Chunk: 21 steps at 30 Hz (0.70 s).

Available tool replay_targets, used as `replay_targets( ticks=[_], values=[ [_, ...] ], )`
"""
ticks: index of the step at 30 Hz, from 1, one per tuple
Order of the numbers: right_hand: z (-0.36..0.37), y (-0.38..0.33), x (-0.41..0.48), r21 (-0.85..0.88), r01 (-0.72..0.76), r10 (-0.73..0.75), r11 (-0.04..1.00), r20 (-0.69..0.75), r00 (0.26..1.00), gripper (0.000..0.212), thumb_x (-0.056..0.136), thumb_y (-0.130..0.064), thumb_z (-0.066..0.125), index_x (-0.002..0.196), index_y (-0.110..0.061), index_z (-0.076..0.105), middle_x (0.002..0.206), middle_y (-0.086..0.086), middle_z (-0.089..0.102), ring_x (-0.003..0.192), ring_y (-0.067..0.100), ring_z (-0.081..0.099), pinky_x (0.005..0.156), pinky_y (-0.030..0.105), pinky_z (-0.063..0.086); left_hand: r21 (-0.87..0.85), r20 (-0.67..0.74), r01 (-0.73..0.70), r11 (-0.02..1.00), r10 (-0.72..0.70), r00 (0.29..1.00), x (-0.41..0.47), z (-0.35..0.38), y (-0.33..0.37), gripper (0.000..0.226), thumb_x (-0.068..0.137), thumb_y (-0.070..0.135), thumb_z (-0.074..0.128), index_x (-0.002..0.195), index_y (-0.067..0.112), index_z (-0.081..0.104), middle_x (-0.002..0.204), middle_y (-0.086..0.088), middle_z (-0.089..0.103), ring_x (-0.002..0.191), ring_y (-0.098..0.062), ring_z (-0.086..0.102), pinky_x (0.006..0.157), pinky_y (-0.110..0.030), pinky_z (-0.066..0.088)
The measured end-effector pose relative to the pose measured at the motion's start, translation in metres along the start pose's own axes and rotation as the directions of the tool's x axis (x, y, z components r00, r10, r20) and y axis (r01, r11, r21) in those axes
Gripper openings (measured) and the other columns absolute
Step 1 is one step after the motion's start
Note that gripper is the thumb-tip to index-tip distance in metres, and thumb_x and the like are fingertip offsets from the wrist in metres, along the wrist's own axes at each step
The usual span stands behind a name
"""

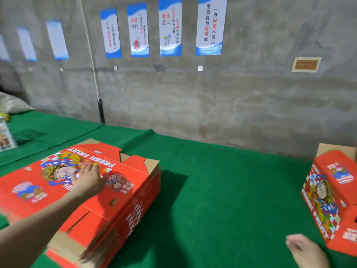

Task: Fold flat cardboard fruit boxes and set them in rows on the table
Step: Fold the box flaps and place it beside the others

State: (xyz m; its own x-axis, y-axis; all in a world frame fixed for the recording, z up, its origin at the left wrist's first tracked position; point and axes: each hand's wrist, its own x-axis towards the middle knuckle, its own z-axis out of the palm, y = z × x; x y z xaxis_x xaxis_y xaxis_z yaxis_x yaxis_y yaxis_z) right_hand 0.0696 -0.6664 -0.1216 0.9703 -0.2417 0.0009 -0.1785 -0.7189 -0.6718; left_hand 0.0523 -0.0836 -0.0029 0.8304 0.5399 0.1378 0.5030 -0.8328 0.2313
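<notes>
Red printed cardboard is lying beneath the left hand's fingers (90, 167), which are stretching out straight and close together, gripping nothing. Whether they are touching the top sheet cannot be told. The left hand (87, 180) is hovering over the middle of the stack of flat fruit boxes (131, 190), with its bare forearm (38, 225) reaching in across the stack's near left corner. The stack is sitting on the green felt table (212, 190). Well to the right of the stack, the right hand (307, 250) is showing blurred, its fingers loosely spread and holding nothing. Farther right of the stack, a folded fruit box (332, 200) is resting on the felt. Behind the stack, blue-and-white posters (210, 26) are hanging on the grey concrete wall (251, 93).
</notes>
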Motion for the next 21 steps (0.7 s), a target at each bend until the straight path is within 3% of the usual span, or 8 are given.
replay_targets(
  ticks=[3, 5, 9, 11, 12, 14, 17, 21],
  values=[
    [0.019, -0.062, -0.024, 0.006, 0.017, -0.018, 1.000, 0.051, 0.999, 0.008, 0.088, -0.009, 0.065, 0.086, -0.017, 0.065, 0.103, 0.007, 0.070, 0.095, 0.019, 0.061, 0.095, 0.034, 0.044, 0.148, 0.155, -0.081, 0.986, 0.058, 0.986, -0.005, 0.022, -0.039, 0.066, 0.096, 0.054, 0.033, 0.151, 0.025, 0.011, 0.160, 0.003, -0.002, 0.147, -0.021, 0.000, 0.116, -0.051, 0.011],
    [0.041, -0.101, -0.038, -0.001, 0.061, -0.061, 0.998, 0.112, 0.992, 0.005, 0.088, -0.009, 0.063, 0.090, -0.012, 0.067, 0.103, 0.007, 0.071, 0.098, 0.020, 0.064, 0.090, 0.027, 0.044, 0.117, 0.141, -0.140, 0.983, 0.123, 0.982, -0.027, 0.042, -0.039, 0.063, 0.097, 0.055, 0.025, 0.151, 0.026, 0.009, 0.160, 0.004, -0.001, 0.147, -0.020, 0.000, 0.116, -0.048, 0.010],
    [0.100, -0.173, -0.069, -0.005, 0.161, -0.152, 0.987, 0.310, 0.938, 0.024, 0.091, -0.020, 0.061, 0.112, -0.007, 0.064, 0.114, 0.006, 0.068, 0.106, 0.017, 0.063, 0.092, 0.021, 0.043, 0.130, 0.073, -0.282, 0.951, 0.274, 0.959, -0.076, 0.053, -0.009, 0.067, 0.091, 0.064, 0.031, 0.147, 0.028, 0.023, 0.156, 0.002, 0.019, 0.142, -0.024, 0.017, 0.111, -0.044, 0.019],
    [0.127, -0.202, -0.087, 0.045, 0.147, -0.153, 0.988, 0.381, 0.912, 0.023, 0.095, -0.027, 0.055, 0.110, -0.012, 0.061, 0.108, 0.006, 0.068, 0.099, 0.016, 0.063, 0.086, 0.022, 0.043, 0.068, 0.037, -0.362, 0.930, 0.360, 0.932, -0.093, 0.049, 0.001, 0.063, 0.088, 0.064, 0.040, 0.141, 0.032, 0.034, 0.147, 0.003, 0.033, 0.136, -0.021, 0.029, 0.108, -0.041, 0.024],
    [0.138, -0.214, -0.097, 0.084, 0.118, -0.142, 0.989, 0.406, 0.903, 0.018, 0.096, -0.031, 0.051, 0.098, -0.016, 0.060, 0.094, 0.003, 0.067, 0.086, 0.014, 0.062, 0.079, 0.024, 0.043, -0.002, 0.011, -0.386, 0.923, 0.386, 0.923, -0.098, 0.046, 0.002, 0.061, 0.088, 0.061, 0.045, 0.140, 0.031, 0.037, 0.145, 0.003, 0.036, 0.135, -0.020, 0.031, 0.107, -0.040, 0.025],
    [0.155, -0.228, -0.111, 0.276, -0.082, -0.048, 0.958, 0.434, 0.900, 0.031, 0.098, -0.037, 0.047, 0.080, -0.013, 0.056, 0.075, 0.000, 0.061, 0.066, 0.012, 0.058, 0.069, 0.026, 0.046, -0.084, -0.041, -0.417, 0.905, 0.415, 0.909, -0.099, 0.040, -0.005, 0.062, 0.088, 0.055, 0.049, 0.142, 0.029, 0.035, 0.149, 0.001, 0.031, 0.138, -0.019, 0.029, 0.110, -0.041, 0.022],
    [0.161, -0.236, -0.123, 0.544, -0.390, 0.106, 0.743, 0.479, 0.871, 0.025, 0.099, -0.027, 0.050, 0.097, -0.005, 0.062, 0.087, 0.010, 0.072, 0.074, 0.020, 0.069, 0.057, 0.030, 0.055, -0.018, 0.000, -0.378, 0.925, 0.378, 0.926, -0.088, 0.032, -0.029, 0.071, 0.088, 0.058, 0.047, 0.148, 0.032, 0.020, 0.158, 0.002, 0.007, 0.145, -0.021, 0.009, 0.116, -0.047, 0.010],
    [0.163, -0.247, -0.135, 0.674, -0.523, 0.253, 0.522, 0.464, 0.849, 0.016, 0.089, -0.016, 0.066, 0.090, -0.001, 0.062, 0.086, 0.018, 0.070, 0.072, 0.026, 0.066, 0.063, 0.033, 0.055, 0.049, 0.197, -0.368, 0.928, 0.353, 0.915, -0.087, 0.039, -0.052, 0.073, 0.089, 0.066, 0.033, 0.150, 0.039, 0.002, 0.159, 0.003, -0.009, 0.145, -0.028, -0.011, 0.115, -0.055, 0.001]
  ],
)
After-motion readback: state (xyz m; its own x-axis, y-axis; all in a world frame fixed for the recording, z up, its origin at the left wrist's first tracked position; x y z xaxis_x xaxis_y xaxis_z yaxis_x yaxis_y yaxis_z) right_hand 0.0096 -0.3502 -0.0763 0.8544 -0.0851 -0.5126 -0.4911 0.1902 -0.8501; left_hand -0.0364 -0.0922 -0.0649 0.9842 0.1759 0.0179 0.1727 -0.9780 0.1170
